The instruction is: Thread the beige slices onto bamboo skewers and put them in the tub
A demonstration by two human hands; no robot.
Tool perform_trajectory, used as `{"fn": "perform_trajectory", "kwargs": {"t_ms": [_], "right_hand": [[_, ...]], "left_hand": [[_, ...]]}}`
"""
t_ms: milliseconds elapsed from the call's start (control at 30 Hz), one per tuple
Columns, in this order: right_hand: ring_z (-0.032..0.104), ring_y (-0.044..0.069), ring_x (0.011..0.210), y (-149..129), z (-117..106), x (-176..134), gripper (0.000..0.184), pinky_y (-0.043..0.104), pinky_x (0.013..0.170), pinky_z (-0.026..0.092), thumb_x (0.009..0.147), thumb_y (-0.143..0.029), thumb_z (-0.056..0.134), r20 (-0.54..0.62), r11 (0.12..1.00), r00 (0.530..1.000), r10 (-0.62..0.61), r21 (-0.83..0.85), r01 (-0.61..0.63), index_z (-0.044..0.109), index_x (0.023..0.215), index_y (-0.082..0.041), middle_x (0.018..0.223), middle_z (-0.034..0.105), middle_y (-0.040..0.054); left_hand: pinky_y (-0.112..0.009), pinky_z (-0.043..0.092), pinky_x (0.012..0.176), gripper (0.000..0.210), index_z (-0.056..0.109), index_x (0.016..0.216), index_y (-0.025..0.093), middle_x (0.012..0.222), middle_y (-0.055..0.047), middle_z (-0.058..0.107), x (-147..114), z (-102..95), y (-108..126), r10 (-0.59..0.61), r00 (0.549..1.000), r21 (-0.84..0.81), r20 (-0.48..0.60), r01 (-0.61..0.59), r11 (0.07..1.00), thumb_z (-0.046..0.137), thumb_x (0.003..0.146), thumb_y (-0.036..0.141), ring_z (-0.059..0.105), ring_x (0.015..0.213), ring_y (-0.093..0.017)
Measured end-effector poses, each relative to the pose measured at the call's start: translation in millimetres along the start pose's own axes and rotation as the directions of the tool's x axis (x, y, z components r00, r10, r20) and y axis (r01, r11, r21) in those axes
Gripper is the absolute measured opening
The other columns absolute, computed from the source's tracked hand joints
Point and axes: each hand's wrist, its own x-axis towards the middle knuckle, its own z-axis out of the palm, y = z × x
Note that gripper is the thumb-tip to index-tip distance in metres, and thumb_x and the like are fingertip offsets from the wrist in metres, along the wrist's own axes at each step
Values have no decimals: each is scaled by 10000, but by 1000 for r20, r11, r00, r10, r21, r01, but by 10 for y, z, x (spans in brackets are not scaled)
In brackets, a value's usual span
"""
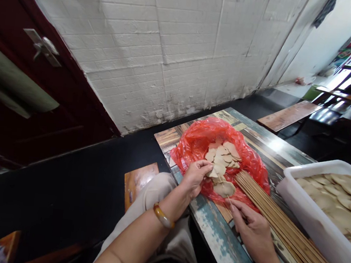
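My left hand (196,174) pinches a flat, pale beige slice (217,170) between thumb and fingers. Lower down, my right hand (251,226) is closed on the near end of a thin wooden skewer (229,199). That skewer runs up through another round slice (224,189) toward the left hand. Beyond both hands, a heap of similar slices (231,150) lies in an open red plastic bag (195,140). A thick bundle of bare wooden skewers (283,217) rests beside the right hand, its far end on the bag.
A white plastic tub (314,227) with many slices stands on the patterned table (214,234) at the right. A wooden stool (134,182) is left of my knee. A bench (289,115) stands past the table, and a white brick wall (180,42) rises behind.
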Motion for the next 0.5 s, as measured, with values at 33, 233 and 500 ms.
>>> {"fn": "perform_trajectory", "kwargs": {"t_ms": [33,233,500], "right_hand": [[567,156,469,-1,0,2,354,233,392,409,840,-374,449,-6,1000,1000,-4,-6,4,667,983,-134,514,556,4],[581,156,465,-3,-4,-1,354,229,389,414,837,-366,448,-17,999,1000,-17,-37,16,678,972,-134,524,608,19],[616,156,512,-7,-15,4,344,223,384,414,838,-356,447,-15,998,999,-45,-36,44,686,965,-143,653,684,49]], "left_hand": [[-184,335,465,229,571,650,141,556,21,523,-10,9,4,-8,1000,-15,4,8,1000,717,534,274,454,481,-59],[-186,332,452,221,560,676,150,568,22,530,-22,18,-6,-45,999,-37,13,45,998,701,555,270,472,478,-66],[-182,301,439,206,546,653,141,535,33,499,-20,7,0,-47,998,-85,44,50,995,692,567,257,438,456,-53]]}}
